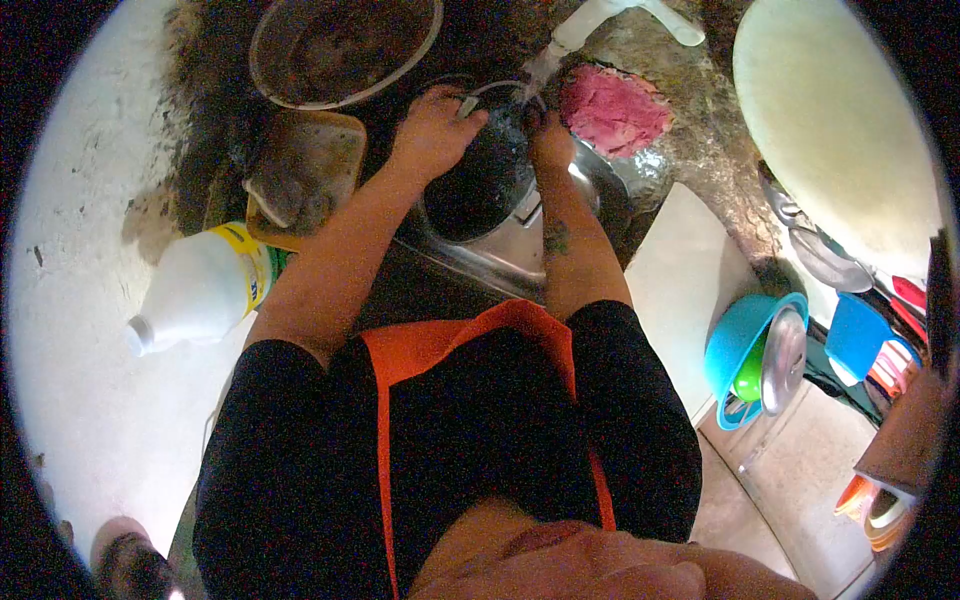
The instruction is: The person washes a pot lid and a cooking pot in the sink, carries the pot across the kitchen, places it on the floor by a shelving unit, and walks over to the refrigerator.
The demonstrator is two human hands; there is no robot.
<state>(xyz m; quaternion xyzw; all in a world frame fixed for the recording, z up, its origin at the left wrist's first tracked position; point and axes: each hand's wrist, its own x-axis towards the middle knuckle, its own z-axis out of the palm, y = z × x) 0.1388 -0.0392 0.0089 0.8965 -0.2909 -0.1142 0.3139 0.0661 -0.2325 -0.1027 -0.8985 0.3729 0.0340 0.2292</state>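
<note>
Both hands are over a dark round vessel (465, 195) in the metal sink (515, 255). My left hand (435, 130) is at the vessel's upper left, its thumb and fingers closed round the end of a thin pale rim or handle (497, 87). Across from it, my right hand (550, 140) is at the upper right edge, fingers curled; what they hold is hidden. Water runs from the white faucet (575, 30) between the hands. A pink cloth (615, 108) lies right of my right hand.
A round basin (345, 50) and a tan tray (305, 170) stand at the upper left, above a white jug (200, 285). To the right are a white board (690, 290), a blue bowl (735, 345) with a metal lid (783, 360), and a large pale oval (840, 130).
</note>
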